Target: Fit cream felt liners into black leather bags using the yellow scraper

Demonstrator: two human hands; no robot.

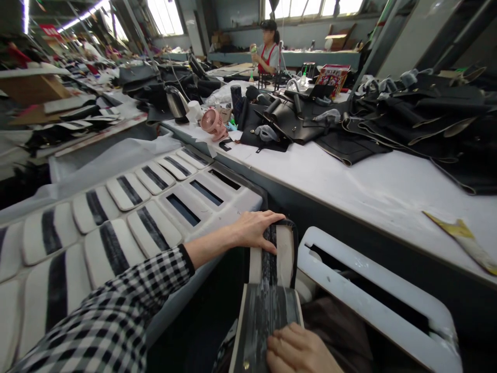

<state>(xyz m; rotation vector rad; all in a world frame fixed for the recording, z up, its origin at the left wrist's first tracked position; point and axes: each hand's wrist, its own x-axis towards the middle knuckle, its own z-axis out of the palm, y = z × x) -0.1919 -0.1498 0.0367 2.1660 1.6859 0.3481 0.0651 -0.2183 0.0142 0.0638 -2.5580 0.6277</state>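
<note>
A long leather piece, apparently part of a bag, with a beige back and dark, streaky strips runs away from me at the lower middle. My left hand is closed on its far end, the thumb on the dark strip and the fingers over the edge. On the near part rests my right hand, its fingers curled against the dark panel. Whatever is under those fingers, if anything, is hidden. Left of my forearm lie several rounded beige panels, each with a dark band across it.
A pale slotted metal frame stands at right. Beyond it, a white-topped table bears black leather bags, a pink fan, a kettle and a yellowed flat tool. A person in a red apron is farther back.
</note>
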